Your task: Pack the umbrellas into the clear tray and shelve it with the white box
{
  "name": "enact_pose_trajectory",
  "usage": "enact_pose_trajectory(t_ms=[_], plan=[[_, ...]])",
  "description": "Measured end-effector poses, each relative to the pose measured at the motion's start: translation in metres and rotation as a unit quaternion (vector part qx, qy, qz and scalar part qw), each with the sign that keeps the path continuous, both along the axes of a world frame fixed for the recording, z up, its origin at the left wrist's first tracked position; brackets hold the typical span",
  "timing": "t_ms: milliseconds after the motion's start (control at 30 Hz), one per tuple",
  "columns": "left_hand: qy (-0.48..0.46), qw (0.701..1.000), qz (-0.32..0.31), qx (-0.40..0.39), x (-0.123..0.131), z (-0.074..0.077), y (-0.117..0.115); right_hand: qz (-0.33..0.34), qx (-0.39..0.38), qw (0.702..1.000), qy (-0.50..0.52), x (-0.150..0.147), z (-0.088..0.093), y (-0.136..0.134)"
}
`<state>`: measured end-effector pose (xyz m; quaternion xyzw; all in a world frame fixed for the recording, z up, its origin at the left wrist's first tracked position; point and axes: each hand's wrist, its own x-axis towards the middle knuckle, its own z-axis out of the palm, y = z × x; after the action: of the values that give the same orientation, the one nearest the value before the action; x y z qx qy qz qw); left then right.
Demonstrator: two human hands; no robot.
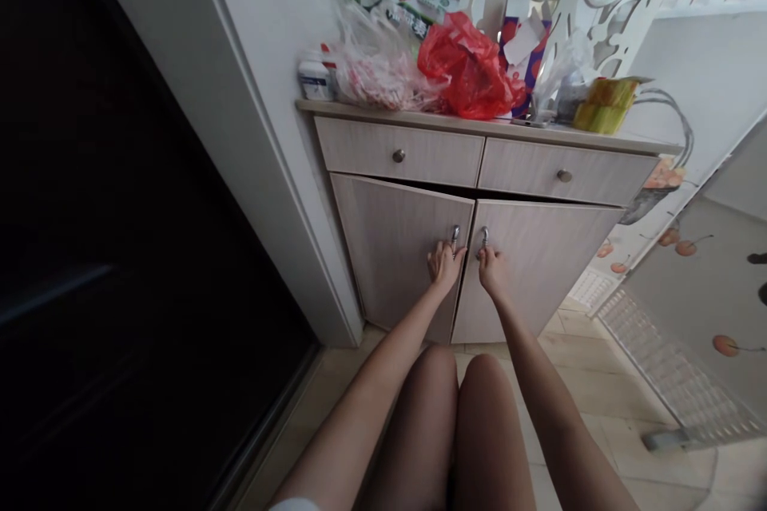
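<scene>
A low pale wood cabinet (539, 287) stands in front of me, with two drawers above two doors. My left hand (443, 263) is closed on the metal handle (455, 235) of the left door (389, 247). Around the handle (484, 236) of the right door (545, 255) my right hand (492, 270) is closed too. Both doors stand slightly ajar, with a dark gap along their top edge. My knees (455, 383) are bent below my arms.
The cabinet top (335, 107) carries a red plastic bag (467, 64), clear bags (377, 64), a small white jar (314, 80) and a yellow-green pack (605, 104). A dark opening (120, 255) lies left of a white door frame (252, 144). A white wire rack (671, 367) leans at the right.
</scene>
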<state>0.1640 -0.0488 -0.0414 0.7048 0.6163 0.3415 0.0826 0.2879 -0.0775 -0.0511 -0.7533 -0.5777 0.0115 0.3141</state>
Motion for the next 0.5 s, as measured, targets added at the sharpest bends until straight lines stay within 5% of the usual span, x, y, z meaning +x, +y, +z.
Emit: enact_pose_trajectory(t_ms=[500], plan=[[0.011,0.997,-0.074,-0.024,-0.003,-0.010,0.040,-0.020,-0.014,0.999,0.039,0.000,-0.004,0.042]])
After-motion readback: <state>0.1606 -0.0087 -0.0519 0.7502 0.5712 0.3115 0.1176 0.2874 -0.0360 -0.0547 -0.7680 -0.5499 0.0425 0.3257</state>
